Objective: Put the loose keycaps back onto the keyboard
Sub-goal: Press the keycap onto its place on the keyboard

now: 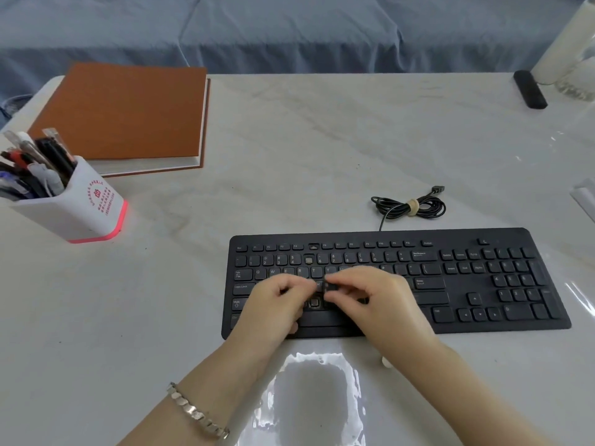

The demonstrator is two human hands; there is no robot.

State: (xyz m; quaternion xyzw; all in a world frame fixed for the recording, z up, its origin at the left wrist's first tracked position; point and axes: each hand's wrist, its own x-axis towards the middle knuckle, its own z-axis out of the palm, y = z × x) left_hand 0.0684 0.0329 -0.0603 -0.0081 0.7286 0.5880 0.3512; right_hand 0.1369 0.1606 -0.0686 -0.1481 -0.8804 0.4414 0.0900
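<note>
Pale table (322,140), black keyboard (428,297). Over middle rows, right hand (370,297) fingers pinching a keycap (331,286); left hand (273,304) fingers curled alongside, grip unclear.

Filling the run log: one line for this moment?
right hand: pinches keycap | left hand: over keyboard, grip unclear | bare sockets: three visible

— Setting?
— Office desk. Pale table (322,140); black keyboard (483,284), near right; brown notebook (128,114), far left; white pen holder (87,207) with pens (35,162), left edge.
— Beyond?
— Blue cloth (289,30), far side.
</note>
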